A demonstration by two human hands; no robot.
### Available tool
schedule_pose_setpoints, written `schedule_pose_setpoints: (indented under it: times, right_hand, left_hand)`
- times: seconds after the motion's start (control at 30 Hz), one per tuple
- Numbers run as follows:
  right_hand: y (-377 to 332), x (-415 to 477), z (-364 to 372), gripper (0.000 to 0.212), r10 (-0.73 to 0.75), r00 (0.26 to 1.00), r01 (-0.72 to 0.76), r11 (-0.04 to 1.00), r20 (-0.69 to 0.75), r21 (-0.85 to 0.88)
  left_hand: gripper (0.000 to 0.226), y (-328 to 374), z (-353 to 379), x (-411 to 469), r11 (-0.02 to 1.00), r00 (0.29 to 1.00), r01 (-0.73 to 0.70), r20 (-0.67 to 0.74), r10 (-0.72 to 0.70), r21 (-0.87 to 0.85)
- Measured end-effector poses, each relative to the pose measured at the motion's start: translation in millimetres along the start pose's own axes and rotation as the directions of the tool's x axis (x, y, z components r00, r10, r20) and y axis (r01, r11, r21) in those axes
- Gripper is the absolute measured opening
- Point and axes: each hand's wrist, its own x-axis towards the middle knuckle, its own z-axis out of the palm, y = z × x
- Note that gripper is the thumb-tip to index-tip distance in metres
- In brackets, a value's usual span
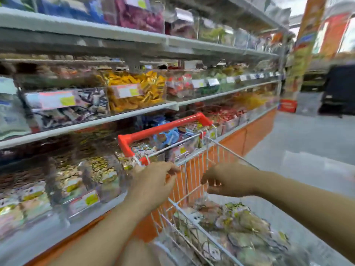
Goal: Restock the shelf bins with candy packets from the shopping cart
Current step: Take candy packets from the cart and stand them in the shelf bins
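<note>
While your left hand (pixel 153 179) curls its fingers over the top wire rim of the shopping cart (pixel 194 181), your right hand (pixel 228 181) hovers just beside that same rim, fingers loosely bent and half open, holding nothing. Your left hand's grip closes on the wire only; no packet is in it. Candy packets (pixel 240 225), pale green and white, lie heaped inside the cart basket, below and to the right of both hands. The cart's red handle (pixel 163 129) stands on the far side of the rim from your hands, tilted toward the shelving. Clear shelf bins (pixel 86 187) sit left of the cart on the lowest tier, holding gold-and-white packets; a bin of yellow sweets (pixel 136 91) sits above the red handle. The frame is motion-blurred, so labels cannot be read.
</note>
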Motion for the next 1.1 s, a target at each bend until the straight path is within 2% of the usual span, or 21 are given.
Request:
schedule_pose_setpoints:
  times: [0.07,0.13,0.23,0.37,0.5,0.57,0.67,0.73,0.8,0.9,0.93,1.0,1.03,1.1]
  right_hand:
    - [17,1,25,0.042,0.058,0.984,-0.061,0.998,0.166,0.016]
    - [29,8,49,0.053,0.109,0.939,-0.117,0.993,0.327,0.007]
    - [41,18,83,0.079,0.155,0.866,-0.189,0.982,0.476,0.025]
    - [46,28,121,0.106,0.148,0.803,-0.284,0.946,0.577,0.154]
    - [48,30,130,0.107,0.151,0.821,-0.327,0.915,0.551,0.237]
    - [43,28,130,0.092,0.143,0.848,-0.298,0.925,0.510,0.236]
    - [36,30,128,0.048,0.122,0.925,-0.157,0.985,0.359,0.069]
    - [38,29,115,0.027,0.110,0.962,-0.117,0.993,0.250,0.010]
    - [42,25,89,0.023,0.086,0.989,-0.086,0.996,0.120,-0.007]
    - [45,9,45,0.021,0.024,0.998,-0.018,0.996,-0.065,0.088]
    - [43,1,33,0.020,-0.014,0.991,0.033,0.989,-0.133,0.147]
    - [36,-15,12,0.018,-0.099,0.956,0.170,0.953,-0.277,0.249]
    - [32,-23,5,0.019,-0.124,0.933,0.233,0.924,-0.337,0.305]
    - [27,-36,-4,0.028,-0.126,0.904,0.308,0.855,-0.408,0.417]
  left_hand:
    - [0.021,0,11,4,0.999,0.999,0.043,-0.019,-0.042,0.020]
    - [0.023,1,18,8,0.997,0.999,0.043,0.027,-0.044,0.064]
    - [0.027,5,23,13,0.992,0.994,0.076,0.072,-0.083,0.105]
    - [0.027,6,26,13,0.985,0.978,0.145,0.138,-0.156,0.089]
    - [0.026,5,28,10,0.968,0.966,0.207,0.128,-0.226,0.143]
    - [0.027,7,27,10,0.965,0.961,0.213,0.146,-0.236,0.153]
    - [0.027,10,26,6,0.964,0.963,0.199,0.150,-0.226,0.176]
    - [0.029,10,21,3,0.949,0.963,0.196,0.135,-0.234,0.249]
    - [0.031,13,15,-1,0.932,0.979,0.151,0.082,-0.188,0.329]
    - [0.033,21,13,-3,0.944,0.999,-0.029,0.040,0.017,0.328]
    - [0.036,25,14,-1,0.966,0.995,-0.089,0.074,0.073,0.243]
    - [0.052,35,15,2,0.990,0.967,-0.120,0.215,0.135,-0.081]
    - [0.064,40,15,5,0.963,0.937,-0.063,0.317,0.147,-0.261]
    - [0.080,50,12,9,0.878,0.861,0.082,0.477,0.176,-0.472]
